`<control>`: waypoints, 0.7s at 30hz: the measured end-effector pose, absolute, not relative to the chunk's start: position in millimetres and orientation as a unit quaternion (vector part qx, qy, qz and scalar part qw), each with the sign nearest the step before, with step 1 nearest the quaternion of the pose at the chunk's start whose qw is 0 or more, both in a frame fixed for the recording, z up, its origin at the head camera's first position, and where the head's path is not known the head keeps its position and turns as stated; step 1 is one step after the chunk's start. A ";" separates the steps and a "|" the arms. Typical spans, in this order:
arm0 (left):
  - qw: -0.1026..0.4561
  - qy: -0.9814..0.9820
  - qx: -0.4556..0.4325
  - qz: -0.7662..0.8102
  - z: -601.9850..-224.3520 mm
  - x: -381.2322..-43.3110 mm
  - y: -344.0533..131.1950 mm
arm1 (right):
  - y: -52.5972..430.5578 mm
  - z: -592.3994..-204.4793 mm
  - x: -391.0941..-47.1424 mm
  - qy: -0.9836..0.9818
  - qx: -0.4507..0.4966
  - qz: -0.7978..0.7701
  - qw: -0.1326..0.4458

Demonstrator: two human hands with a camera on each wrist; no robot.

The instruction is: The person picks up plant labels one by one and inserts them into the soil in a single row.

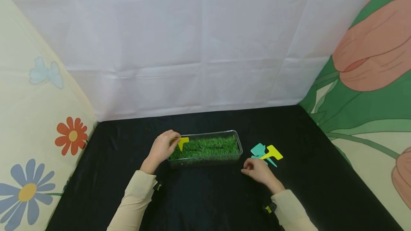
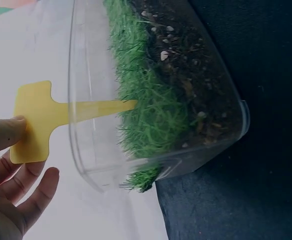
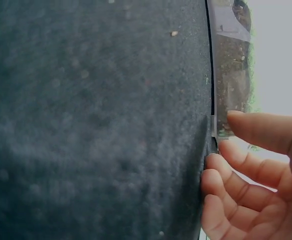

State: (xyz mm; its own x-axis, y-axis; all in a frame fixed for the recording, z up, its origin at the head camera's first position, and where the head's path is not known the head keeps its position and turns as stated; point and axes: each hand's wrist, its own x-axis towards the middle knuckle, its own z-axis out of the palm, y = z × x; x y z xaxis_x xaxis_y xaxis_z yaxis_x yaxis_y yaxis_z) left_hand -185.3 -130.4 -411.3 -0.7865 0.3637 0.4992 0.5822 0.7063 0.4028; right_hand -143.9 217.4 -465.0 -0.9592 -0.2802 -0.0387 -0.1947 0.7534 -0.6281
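Note:
My left hand (image 1: 164, 145) pinches the head of a yellow plant label (image 2: 33, 122) between thumb and fingers, at the left end of a clear plastic box (image 1: 236, 136). The label's pointed stem reaches down to the green grass (image 2: 146, 115), which sits on dark soil (image 2: 186, 65) inside the box. My right hand (image 1: 258, 170) rests near the tablecloth right of the box, fingers loosely curled with nothing between them. Just beyond it lie another yellow plant label (image 1: 273, 152) and several teal plant labels (image 1: 258, 149), loosely overlapping.
A black cloth (image 1: 205, 199) covers the table. Behind it hangs a white sheet (image 1: 192, 45), with flower-printed cloths (image 1: 41, 124) at the sides. Small pale crumbs (image 3: 174, 33) lie on the black cloth near the box.

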 end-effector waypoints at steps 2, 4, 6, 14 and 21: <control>0.194 -0.903 -0.261 -0.279 -412.4 -185.0 -130.4 | 217.7 -463.8 -144.0 0.936 -0.123 -0.325 0.058; 0.194 -0.904 -0.259 -0.278 -413.5 -184.9 -130.5 | 218.5 -462.0 -143.6 0.939 -0.116 -0.322 0.047; 0.195 -0.905 -0.257 -0.277 -414.6 -185.2 -130.8 | 219.9 -459.9 -143.2 0.940 -0.113 -0.319 0.035; 0.196 -0.905 -0.257 -0.275 -417.0 -184.1 -131.5 | 227.1 -452.4 -142.9 0.943 -0.115 -0.311 -0.015; 0.191 -0.907 -0.252 -0.279 -422.3 -185.1 -131.4 | 229.6 -449.2 -141.7 0.943 -0.113 -0.310 -0.033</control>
State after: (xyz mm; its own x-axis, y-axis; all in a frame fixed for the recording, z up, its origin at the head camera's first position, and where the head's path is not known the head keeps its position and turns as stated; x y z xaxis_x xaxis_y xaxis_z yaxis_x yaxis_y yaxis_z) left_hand -185.1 -131.4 -422.3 -0.7998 0.3506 0.4873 0.5641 0.7165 0.4104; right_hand -141.7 229.6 -449.2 -0.9721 -0.1931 0.1331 -0.2344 0.7824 -0.5770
